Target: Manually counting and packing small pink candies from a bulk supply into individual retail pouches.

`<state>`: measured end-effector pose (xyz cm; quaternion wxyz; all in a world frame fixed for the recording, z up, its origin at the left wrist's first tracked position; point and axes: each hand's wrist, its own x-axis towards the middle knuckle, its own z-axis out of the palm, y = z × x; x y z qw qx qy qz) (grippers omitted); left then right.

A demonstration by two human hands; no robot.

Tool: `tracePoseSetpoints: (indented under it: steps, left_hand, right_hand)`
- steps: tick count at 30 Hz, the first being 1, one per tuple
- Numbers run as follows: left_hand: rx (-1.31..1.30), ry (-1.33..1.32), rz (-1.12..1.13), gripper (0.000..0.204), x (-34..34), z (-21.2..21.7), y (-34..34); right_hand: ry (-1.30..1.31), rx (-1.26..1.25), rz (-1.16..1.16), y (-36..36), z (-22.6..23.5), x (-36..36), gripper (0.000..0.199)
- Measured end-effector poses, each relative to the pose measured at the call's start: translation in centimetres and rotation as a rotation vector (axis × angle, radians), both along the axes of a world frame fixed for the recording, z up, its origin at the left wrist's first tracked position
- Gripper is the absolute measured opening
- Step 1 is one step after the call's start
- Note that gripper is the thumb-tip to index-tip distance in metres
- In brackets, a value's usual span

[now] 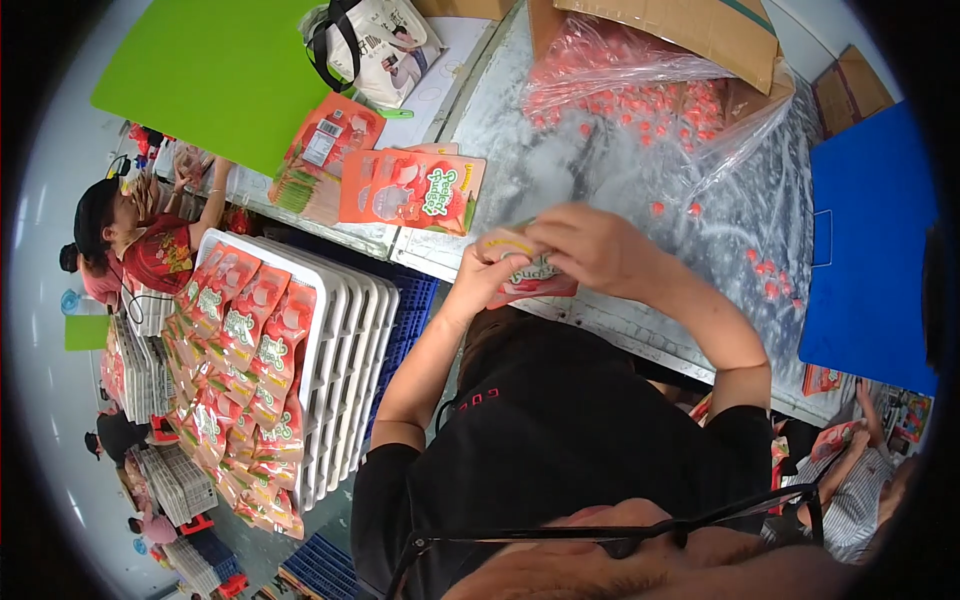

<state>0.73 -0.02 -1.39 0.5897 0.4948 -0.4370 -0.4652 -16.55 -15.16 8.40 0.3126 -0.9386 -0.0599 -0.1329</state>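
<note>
Close in front of my body, at the near edge of the metal-topped table (545, 165), both hands are on one red and pink stand-up pouch (540, 286). My left hand (487, 272) pinches its left upper side, thumb on the front. My right hand (592, 246) has its fingers curled over the pouch's top edge; whether they hold anything more is hidden. Just left of them lie fanned flat pouches (410, 190) of the same print. Small red-wrapped pieces (770, 275) are scattered on the table to the right.
An open carton (690, 25) lined with clear plastic spills red pieces at the far side. Green (200, 75) and blue (870, 250) panels flank the table. Stacked white trays (345, 350) heaped with filled pouches (245, 340) stand at my left. A white tote bag (385, 50) and co-workers are around.
</note>
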Motion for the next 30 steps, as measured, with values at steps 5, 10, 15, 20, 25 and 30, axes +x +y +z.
tracePoseSetpoints:
  steps: [5,10,15,20,25,30]
  left_hand:
    - [0.129,0.309,0.169,0.032,-1.0,-0.3,-0.7]
    - [0.181,0.41,0.243,0.033,-0.7,-1.4,-0.7]
    - [0.135,0.578,0.227,0.028,-1.5,0.0,-1.1]
    - [0.136,0.361,0.277,0.021,-1.4,-0.9,-1.6]
    - [0.077,0.255,0.325,0.02,-1.5,-1.5,-2.1]
    - [0.179,0.37,0.276,0.013,-1.7,-0.3,-2.3]
  right_hand:
    - [-0.192,0.199,-0.607,0.6,-2.7,-1.5,0.055]
    - [-0.103,0.848,-0.61,0.1,-9.1,-1.4,0.032]
    - [-0.098,1.1,-0.597,1.2,-11.3,-1.2,0.021]
    - [-0.176,1.075,-0.619,1.5,-12.0,-0.7,0.02]
    - [-0.1,1.148,-0.53,1.9,-10.3,-0.1,0.02]
    - [-0.165,1.132,-0.61,2.0,-11.9,0.1,0.019]
